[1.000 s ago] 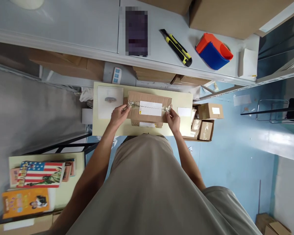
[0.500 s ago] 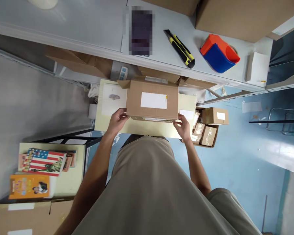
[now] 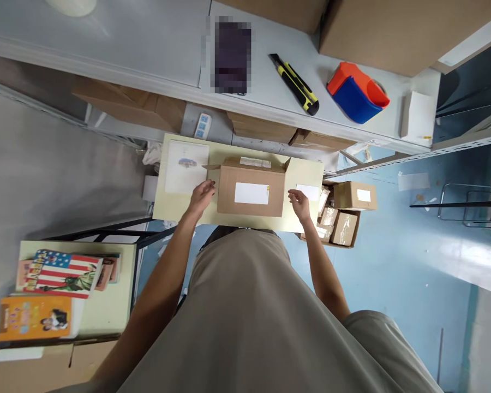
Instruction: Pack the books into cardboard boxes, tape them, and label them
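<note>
A brown cardboard box (image 3: 251,209) sits on a pale yellow tabletop (image 3: 180,213) in front of me. A white label (image 3: 251,193) is on its upper face, and flaps stick out at its two far corners. My left hand (image 3: 202,197) hovers just left of the box, its fingers loosely bent and holding nothing. To the right, my right hand (image 3: 300,205) is apart from the box, beside a white card (image 3: 308,191), with its fingers apart. A printed sheet (image 3: 187,168) lies left of the box.
Above the tabletop runs a grey shelf (image 3: 155,65) with a yellow-black utility knife (image 3: 295,84) and an orange-blue tape dispenser (image 3: 358,93). A power strip (image 3: 203,126) lies beneath it. Small parcels (image 3: 344,228) fill a carton at right; books (image 3: 65,273) lie lower left.
Both hands have let go of the box and moved off its sides. The box has gone from being held up to resting on the tabletop.
</note>
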The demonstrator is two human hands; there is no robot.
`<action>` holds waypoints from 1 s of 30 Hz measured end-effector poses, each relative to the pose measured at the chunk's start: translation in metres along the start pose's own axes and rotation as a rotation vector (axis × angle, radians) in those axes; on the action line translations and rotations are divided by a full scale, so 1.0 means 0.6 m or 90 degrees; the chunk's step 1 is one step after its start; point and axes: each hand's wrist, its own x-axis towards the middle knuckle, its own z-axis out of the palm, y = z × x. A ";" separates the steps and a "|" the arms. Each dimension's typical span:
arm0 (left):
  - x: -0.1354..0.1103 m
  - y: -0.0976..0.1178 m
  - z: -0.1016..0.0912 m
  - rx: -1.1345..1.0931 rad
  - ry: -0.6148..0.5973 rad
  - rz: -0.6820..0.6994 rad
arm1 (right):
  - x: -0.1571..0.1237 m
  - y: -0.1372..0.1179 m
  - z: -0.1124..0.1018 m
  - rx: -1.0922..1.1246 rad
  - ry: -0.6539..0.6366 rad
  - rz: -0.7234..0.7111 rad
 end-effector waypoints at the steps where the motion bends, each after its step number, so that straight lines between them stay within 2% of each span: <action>1: 0.009 0.012 0.006 -0.002 0.001 0.010 | 0.013 -0.010 0.004 0.023 0.006 0.007; 4: 0.024 0.049 0.021 0.023 -0.004 0.017 | 0.033 -0.040 0.017 0.047 0.002 0.020; 6: 0.024 0.068 0.026 0.050 0.003 0.025 | 0.031 -0.058 0.021 0.037 0.002 0.011; 13: -0.013 0.101 -0.001 0.109 0.006 0.149 | -0.026 -0.107 -0.004 -0.002 0.018 -0.075; 16: -0.030 0.094 -0.010 0.111 0.028 0.157 | -0.045 -0.109 -0.011 -0.020 0.030 -0.082; 21: -0.051 0.053 0.001 0.082 -0.014 0.010 | -0.064 -0.080 0.005 -0.031 0.014 -0.032; 24: -0.063 0.027 0.007 0.041 -0.028 -0.031 | -0.069 -0.066 0.013 -0.018 0.004 -0.021; 27: -0.076 0.021 0.001 0.005 0.077 -0.012 | -0.070 -0.073 0.002 -0.019 0.057 -0.031; 29: -0.085 0.034 -0.010 0.042 0.165 0.064 | -0.072 -0.094 -0.013 -0.045 0.134 -0.064; 30: -0.090 0.046 -0.015 0.081 0.183 0.125 | -0.073 -0.110 -0.020 -0.066 0.170 -0.091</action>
